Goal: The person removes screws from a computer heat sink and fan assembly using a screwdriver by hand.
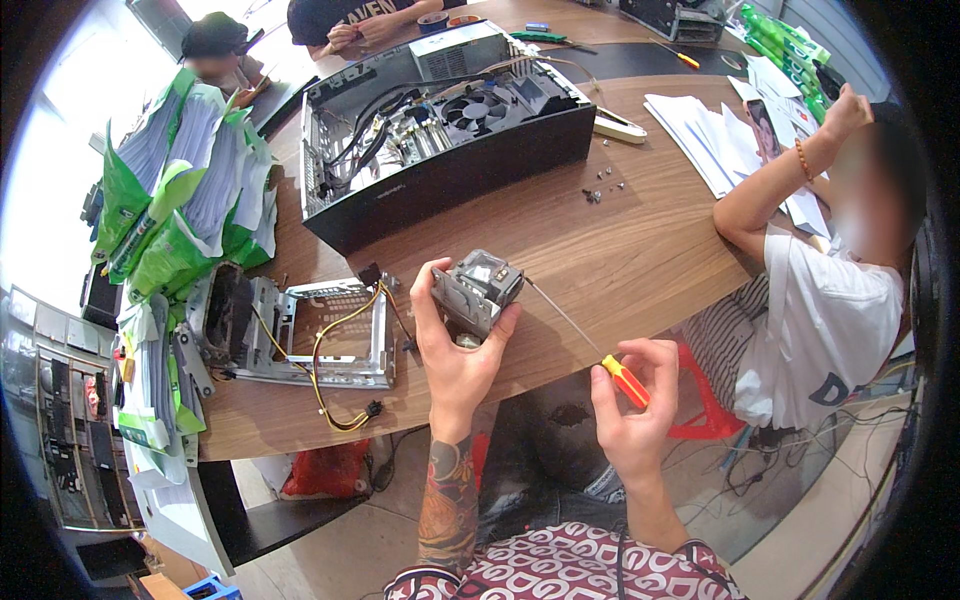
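On the table point(645, 240), the case point(465, 185) stands beyond the hands of the person beside me, a fan point(475, 110) inside it. The frame point(350, 373) lies left of the left hand point(460, 365), a cable point(318, 362) looping over it. Paper stacks point(205, 175) sit farther left. Screws point(593, 195) lie just right of the case, loose sheets point(685, 140) farther right. The unit point(478, 285) is between left thumb and fingers.

– Metal block point(480, 285), in left hand point(460, 365)?
– Partly covered by that hand.
– Screws point(590, 195), beyond right hand point(640, 432)?
– Head types too small to tell.
– Metal case point(675, 20), farther beyond?
– Cut off, top edge.
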Demonstrator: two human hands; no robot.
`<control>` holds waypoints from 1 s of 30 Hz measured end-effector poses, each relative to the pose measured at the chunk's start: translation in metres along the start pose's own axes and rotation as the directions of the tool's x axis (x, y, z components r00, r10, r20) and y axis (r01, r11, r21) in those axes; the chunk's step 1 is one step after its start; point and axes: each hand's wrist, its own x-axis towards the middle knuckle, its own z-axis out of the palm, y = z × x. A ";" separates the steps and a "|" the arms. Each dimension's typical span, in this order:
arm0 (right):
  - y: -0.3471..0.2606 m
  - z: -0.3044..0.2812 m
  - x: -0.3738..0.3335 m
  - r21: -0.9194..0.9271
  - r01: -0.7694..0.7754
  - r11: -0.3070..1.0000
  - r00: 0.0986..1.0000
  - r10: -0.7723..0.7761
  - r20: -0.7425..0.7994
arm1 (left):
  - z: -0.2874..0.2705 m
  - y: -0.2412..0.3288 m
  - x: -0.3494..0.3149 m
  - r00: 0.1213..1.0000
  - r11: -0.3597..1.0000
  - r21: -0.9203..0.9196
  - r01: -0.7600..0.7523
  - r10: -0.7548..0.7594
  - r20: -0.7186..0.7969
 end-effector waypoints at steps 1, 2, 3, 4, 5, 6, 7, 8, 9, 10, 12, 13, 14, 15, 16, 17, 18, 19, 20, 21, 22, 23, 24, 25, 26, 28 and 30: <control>-0.002 0.001 0.000 0.039 -0.037 0.999 0.999 0.037 0.000 | 0.000 0.000 0.000 1.000 1.000 -0.007 0.007 -0.007 0.004; 0.003 0.001 -0.002 0.040 -0.036 0.999 0.999 0.036 0.001 | -0.001 0.001 0.000 1.000 1.000 -0.014 0.014 -0.014 0.008; 0.010 0.000 -0.004 0.051 -0.089 0.995 0.996 0.088 0.012 | 0.000 0.001 0.000 1.000 1.000 -0.015 0.013 -0.013 0.008; 0.014 -0.001 -0.006 0.062 -0.141 0.988 0.990 0.139 0.024 | 0.000 0.002 0.000 1.000 1.000 -0.022 0.011 -0.011 0.005; 0.014 -0.002 -0.005 0.061 -0.140 0.988 0.990 0.139 0.024 | 0.001 0.003 0.000 1.000 1.000 -0.029 0.010 -0.010 0.002; 0.015 -0.002 -0.004 0.026 -0.058 0.998 0.998 0.058 0.014 | 0.000 0.003 0.000 1.000 1.000 -0.027 0.010 -0.010 0.001; 0.015 -0.001 -0.003 -0.009 0.024 1.000 1.000 -0.024 0.006 | 0.000 0.003 -0.001 1.000 1.000 0.008 -0.003 0.003 -0.002; 0.013 0.000 -0.002 -0.008 0.024 1.000 1.000 -0.024 0.007 | 0.000 0.003 -0.001 1.000 0.999 0.043 -0.017 0.017 -0.005; 0.007 0.002 -0.001 0.013 0.029 0.999 1.000 -0.029 -0.001 | 0.000 0.003 -0.001 1.000 0.999 0.044 -0.016 0.016 -0.006; 0.004 0.002 -0.001 0.034 0.035 0.999 0.999 -0.034 -0.009 | -0.001 0.002 -0.001 1.000 1.000 0.002 0.006 -0.006 0.000; 0.005 0.000 -0.002 0.051 0.028 0.998 1.000 -0.028 -0.005 | 0.002 0.003 0.000 0.999 0.998 -0.052 0.026 -0.025 0.020; 0.005 -0.001 -0.002 0.074 0.022 0.997 1.000 -0.022 0.003 | 0.003 0.006 0.001 0.999 0.994 -0.097 0.044 -0.043 0.013; 0.004 -0.001 -0.003 0.069 0.020 0.997 1.000 -0.020 0.000 | 0.002 0.007 0.001 0.998 0.988 -0.138 0.064 -0.064 0.005; 0.001 0.000 -0.004 0.103 -0.052 0.993 0.998 0.049 0.028 | 0.001 0.008 0.001 0.998 0.987 -0.147 0.058 -0.059 0.001; -0.001 0.000 -0.004 0.135 -0.124 0.983 0.991 0.117 0.058 | 0.002 0.006 0.001 0.998 0.989 -0.134 0.055 -0.055 0.001; -0.002 0.000 -0.003 0.135 -0.124 0.983 0.992 0.117 0.056 | 0.001 0.005 0.001 0.999 0.992 -0.119 0.050 -0.051 -0.002; -0.003 0.000 -0.002 0.113 -0.137 0.984 0.990 0.131 0.057 | 0.000 0.006 0.000 0.999 0.992 -0.119 0.049 -0.050 -0.001; -0.004 0.001 -0.002 0.092 -0.150 0.984 0.988 0.145 0.059 | 0.001 0.007 0.000 0.999 0.994 -0.099 0.047 -0.047 0.001; -0.001 0.000 -0.002 0.090 -0.150 0.985 0.988 0.145 0.056 | 0.002 0.009 0.000 0.999 0.996 -0.082 0.044 -0.044 0.003; 0.003 0.001 -0.004 0.075 -0.116 0.990 0.992 0.111 0.057 | 0.002 0.010 0.000 0.999 0.996 -0.083 0.043 -0.043 0.006; 0.005 0.001 -0.004 0.059 -0.081 0.995 0.995 0.078 0.059 | 0.003 0.010 0.000 0.998 0.992 -0.108 0.059 -0.058 0.007; 0.003 0.000 -0.004 0.059 -0.081 0.995 0.995 0.078 0.058 | 0.003 0.010 0.000 0.997 0.988 -0.132 0.075 -0.074 0.008; -0.001 -0.001 -0.004 0.075 -0.162 0.984 0.982 0.153 0.111 | 0.003 0.010 0.000 0.997 0.988 -0.132 0.074 -0.074 0.009; -0.004 -0.002 -0.004 0.086 -0.242 0.967 0.960 0.225 0.165 | 0.003 0.008 0.000 0.998 0.989 -0.131 0.070 -0.069 0.010; -0.004 -0.002 -0.004 0.086 -0.241 0.967 0.960 0.225 0.164 | 0.002 0.007 0.000 0.998 0.989 -0.131 0.064 -0.063 0.011; -0.004 -0.001 -0.005 0.084 -0.318 0.945 0.940 0.302 0.159 | 0.002 0.004 0.000 0.999 0.991 -0.121 0.054 -0.053 0.012; 0.001 0.001 -0.006 0.022 -0.215 0.976 0.972 0.211 0.100 | 0.002 0.004 -0.001 0.999 0.993 -0.112 0.045 -0.044 0.012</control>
